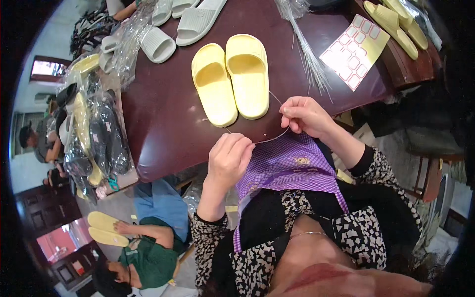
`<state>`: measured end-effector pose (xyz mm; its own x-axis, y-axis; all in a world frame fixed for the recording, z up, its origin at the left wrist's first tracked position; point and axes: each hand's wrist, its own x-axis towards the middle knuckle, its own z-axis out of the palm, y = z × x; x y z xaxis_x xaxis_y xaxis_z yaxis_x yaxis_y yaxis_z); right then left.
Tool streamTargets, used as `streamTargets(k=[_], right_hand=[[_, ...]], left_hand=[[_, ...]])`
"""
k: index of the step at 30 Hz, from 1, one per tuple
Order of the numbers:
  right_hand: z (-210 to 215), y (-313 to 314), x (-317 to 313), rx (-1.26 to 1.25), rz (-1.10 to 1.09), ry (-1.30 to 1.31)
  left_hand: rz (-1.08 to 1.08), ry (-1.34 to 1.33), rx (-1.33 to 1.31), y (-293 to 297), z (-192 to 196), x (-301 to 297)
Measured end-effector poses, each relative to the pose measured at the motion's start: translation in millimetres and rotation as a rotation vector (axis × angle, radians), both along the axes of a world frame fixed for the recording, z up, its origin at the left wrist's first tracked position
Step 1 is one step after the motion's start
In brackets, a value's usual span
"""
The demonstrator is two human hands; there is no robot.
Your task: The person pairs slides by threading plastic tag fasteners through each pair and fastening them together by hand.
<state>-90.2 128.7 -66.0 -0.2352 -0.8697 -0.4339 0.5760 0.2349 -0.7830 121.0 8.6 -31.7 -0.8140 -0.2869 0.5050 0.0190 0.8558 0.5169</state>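
A pair of pale yellow slide slippers, the left one (214, 101) and the right one (252, 94), lies side by side on the dark red table, toes pointing away from me. A thin pale cord (272, 139) runs from the slippers' edges to both hands and bows between them. My left hand (227, 158) is closed on the cord near the left slipper's heel; its fingertips are partly hidden. To the right of the slippers, my right hand (303, 116) pinches the cord between thumb and fingers. Whether the cord passes under the slippers is hidden.
A bundle of pale strands (307, 49) and a sheet of red-bordered labels (356, 52) lie at the right. Grey slippers (158, 45) stand far left, more yellow ones (393, 29) far right. Bagged slippers (94, 133) fill a left surface. A seated person (153, 257) holds yellow slippers.
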Motion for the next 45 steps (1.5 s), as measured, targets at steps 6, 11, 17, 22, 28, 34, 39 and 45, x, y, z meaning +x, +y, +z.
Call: streamTargets(k=[6, 11, 17, 22, 28, 34, 39, 45], right_hand=[[-13, -29, -13, 0.017, -0.020, -0.087], [-2, -71, -32, 0.045, -0.007, -0.008], [11, -95, -23, -0.005, -0.144, 0.059], [18, -83, -15, -0.027, -0.149, 0.214], [40, -62, -49, 0.127, 0.046, 0.583], [32, -113, -105, 0.116, -0.070, 1.057], [28, -165, -122, 0.484, 0.068, 1.272], [16, -194, -133, 0.280, 0.030, 1.519]], left_hand=[[-0.025, -0.026, -0.052, -34, -12, -13], [-0.058, -0.029, -0.073, -81, -22, -43], [-0.035, -0.017, -0.073, -118, -38, -69], [0.028, -0.026, -0.078, -125, -39, -81], [0.038, 0.031, -0.104, -123, -41, -82], [0.052, -0.002, -0.128, -123, -43, -79], [0.101, 0.033, -0.131, -126, -44, -77], [0.108, 0.036, -0.098, -125, -41, -73]])
